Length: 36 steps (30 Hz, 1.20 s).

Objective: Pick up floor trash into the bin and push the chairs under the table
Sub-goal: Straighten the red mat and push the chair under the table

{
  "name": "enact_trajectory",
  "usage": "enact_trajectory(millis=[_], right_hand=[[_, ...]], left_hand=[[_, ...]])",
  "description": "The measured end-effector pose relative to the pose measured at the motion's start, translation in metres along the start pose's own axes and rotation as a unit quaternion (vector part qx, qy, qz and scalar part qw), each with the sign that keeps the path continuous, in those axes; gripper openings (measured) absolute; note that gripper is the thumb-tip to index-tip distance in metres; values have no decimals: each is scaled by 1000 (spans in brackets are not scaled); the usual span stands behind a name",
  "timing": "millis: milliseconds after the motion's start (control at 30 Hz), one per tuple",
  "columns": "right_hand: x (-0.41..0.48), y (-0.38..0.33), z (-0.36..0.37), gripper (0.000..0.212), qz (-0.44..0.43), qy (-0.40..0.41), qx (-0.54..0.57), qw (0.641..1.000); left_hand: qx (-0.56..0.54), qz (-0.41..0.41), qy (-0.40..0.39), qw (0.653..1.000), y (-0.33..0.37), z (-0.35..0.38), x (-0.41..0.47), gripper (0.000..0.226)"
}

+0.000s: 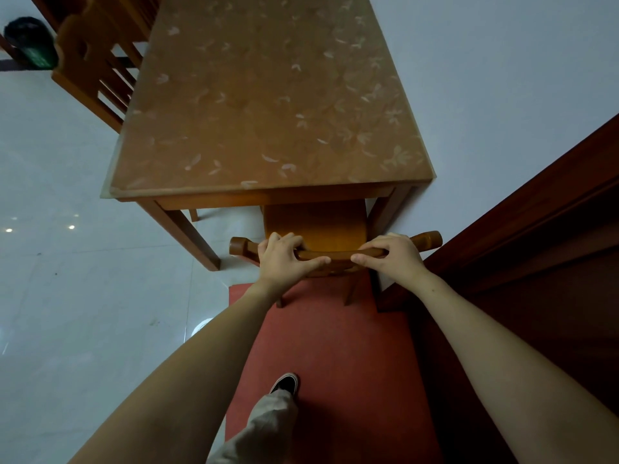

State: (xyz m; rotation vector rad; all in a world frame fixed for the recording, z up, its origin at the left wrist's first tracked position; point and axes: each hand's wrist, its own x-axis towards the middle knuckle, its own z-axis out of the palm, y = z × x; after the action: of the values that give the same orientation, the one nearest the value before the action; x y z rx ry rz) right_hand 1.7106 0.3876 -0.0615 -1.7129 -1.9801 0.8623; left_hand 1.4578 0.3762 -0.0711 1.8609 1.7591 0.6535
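Observation:
A wooden chair (315, 226) stands at the near end of the wooden table (268, 95), its seat partly under the tabletop. My left hand (284, 259) grips the left part of the chair's top rail. My right hand (392, 256) grips the right part of the same rail. The chair's back legs rest on a red mat (335, 356). A dark bin (30, 41) with a black liner stands on the floor at the far left. No trash shows on the floor in view.
A second wooden chair (97, 65) sits at the table's left side. A dark wooden door (536, 236) stands close on the right. The wall runs along the table's right edge. My shoe (286, 383) is on the mat. White tile floor (67, 262) spreads to the left.

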Motion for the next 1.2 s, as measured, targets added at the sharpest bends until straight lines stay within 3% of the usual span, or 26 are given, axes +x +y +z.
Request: enact_trajectory(millis=[633, 1200], right_hand=[[49, 33, -34, 68, 15, -35, 18, 999], [82, 39, -42, 58, 8, -32, 24, 999]], left_hand=[[-7, -14, 14, 1000, 28, 23, 43, 48], [-7, -10, 17, 1000, 30, 23, 77, 48]])
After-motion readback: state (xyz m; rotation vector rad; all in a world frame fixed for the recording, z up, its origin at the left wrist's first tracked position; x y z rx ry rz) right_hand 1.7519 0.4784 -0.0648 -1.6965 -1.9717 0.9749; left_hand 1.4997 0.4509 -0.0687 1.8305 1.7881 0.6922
